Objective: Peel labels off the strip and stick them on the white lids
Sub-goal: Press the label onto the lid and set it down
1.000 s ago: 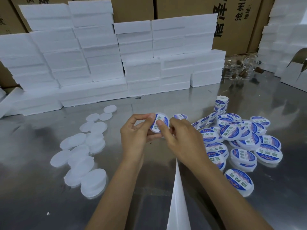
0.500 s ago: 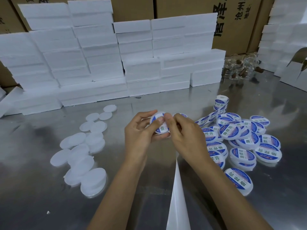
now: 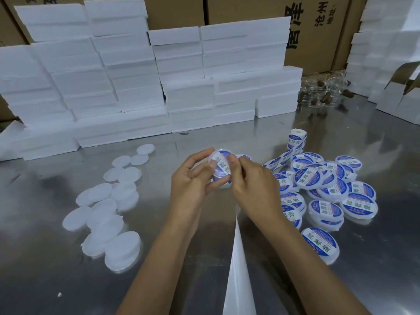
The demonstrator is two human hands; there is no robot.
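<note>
**Lid in both hands above the steel table**

Lid (image 3: 221,165), white and round with a blue label (image 3: 223,163) on its face, sits between your two hands, raised over the middle of the metal table (image 3: 41,280).

From the head camera: your left hand (image 3: 193,185) cups the lid from the left, its thumb lying on the label's left part and its fingers curled behind and under the rim. Your right hand (image 3: 252,187) closes on the lid's right edge, thumb tip pressed on the label near the top, the other fingers folded behind. Both hands hold the lid; neither is spread wide.

A bare white backing strip (image 3: 237,269) runs from below your right hand toward the bottom edge of the view, between your forearms. The label roll (image 3: 296,138) stands upright to the right and beyond your hands, and its strip of labels trails back toward your right hand.

Plain white lids (image 3: 106,208) lie in a loose, partly overlapping spread on your left, well apart from your hands. Labelled lids (image 3: 327,194) are heaped on your right, the nearest just beside your right wrist. Open steel lies between the left spread and your left forearm, and beyond your hands up to the stacked white foam blocks (image 3: 136,83). Brown cartons (image 3: 306,26) stand behind those. Clear jars (image 3: 325,92) sit at the back right, beside a folded white box (image 3: 400,96).
</note>
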